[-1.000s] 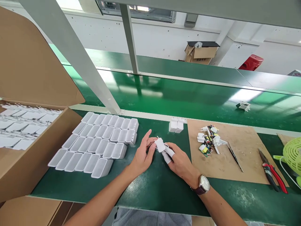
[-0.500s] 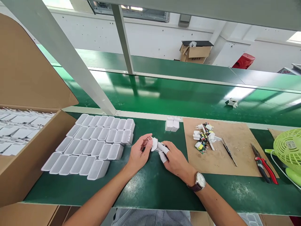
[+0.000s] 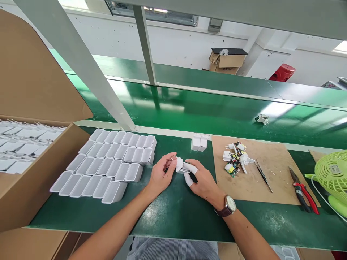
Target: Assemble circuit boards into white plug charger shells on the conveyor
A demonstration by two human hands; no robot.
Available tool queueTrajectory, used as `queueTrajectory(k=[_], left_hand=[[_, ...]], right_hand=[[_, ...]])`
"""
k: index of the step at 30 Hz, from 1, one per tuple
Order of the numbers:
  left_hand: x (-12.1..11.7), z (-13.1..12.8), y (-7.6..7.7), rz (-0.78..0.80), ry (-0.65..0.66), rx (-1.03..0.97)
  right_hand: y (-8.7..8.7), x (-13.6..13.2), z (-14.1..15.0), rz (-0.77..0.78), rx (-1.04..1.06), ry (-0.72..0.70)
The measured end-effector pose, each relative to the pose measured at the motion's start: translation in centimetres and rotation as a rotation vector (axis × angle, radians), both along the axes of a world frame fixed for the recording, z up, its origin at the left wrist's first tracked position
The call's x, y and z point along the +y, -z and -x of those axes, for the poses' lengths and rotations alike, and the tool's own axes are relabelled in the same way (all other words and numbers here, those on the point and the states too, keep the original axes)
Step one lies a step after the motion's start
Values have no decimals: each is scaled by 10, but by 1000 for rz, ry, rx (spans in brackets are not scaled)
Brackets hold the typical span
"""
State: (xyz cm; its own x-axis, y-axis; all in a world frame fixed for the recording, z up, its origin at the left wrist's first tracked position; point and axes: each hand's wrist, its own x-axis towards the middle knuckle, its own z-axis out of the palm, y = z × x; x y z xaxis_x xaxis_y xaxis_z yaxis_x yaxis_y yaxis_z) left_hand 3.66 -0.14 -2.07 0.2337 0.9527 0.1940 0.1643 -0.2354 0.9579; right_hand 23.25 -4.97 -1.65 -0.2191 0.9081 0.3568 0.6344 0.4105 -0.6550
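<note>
Between both hands, over the green bench in front of me, is a small white plug charger point(image 3: 179, 164) with thin pins on its left side. My left hand point(image 3: 163, 173) pinches it at the pin side between thumb and fingers. From the right, my right hand point(image 3: 202, 180), with white finger cots on thumb and index finger, grips the other end. My fingers hide part of the charger's body. Left of my hands stand rows of open white plastic cases point(image 3: 108, 164). A small group of white cases point(image 3: 199, 143) stands behind my right hand.
An open cardboard box point(image 3: 46, 169) of white parts stands at far left. On a brown sheet point(image 3: 252, 184) lie circuit boards point(image 3: 235, 159), tweezers point(image 3: 263, 176) and red-handled pliers point(image 3: 303, 191). A green fan point(image 3: 332, 171) is at the right edge. A metal post point(image 3: 89, 72) slants up behind the cases.
The charger has turned slightly between my hands, and my right thumb and index finger have shifted on it. The whole view has moved a little.
</note>
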Motion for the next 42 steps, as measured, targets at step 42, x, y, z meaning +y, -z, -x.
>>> queueTrajectory(k=[42], left_hand=[[-8, 0, 3, -170, 199, 235]], right_hand=[[-2, -9, 17, 205, 389, 219]])
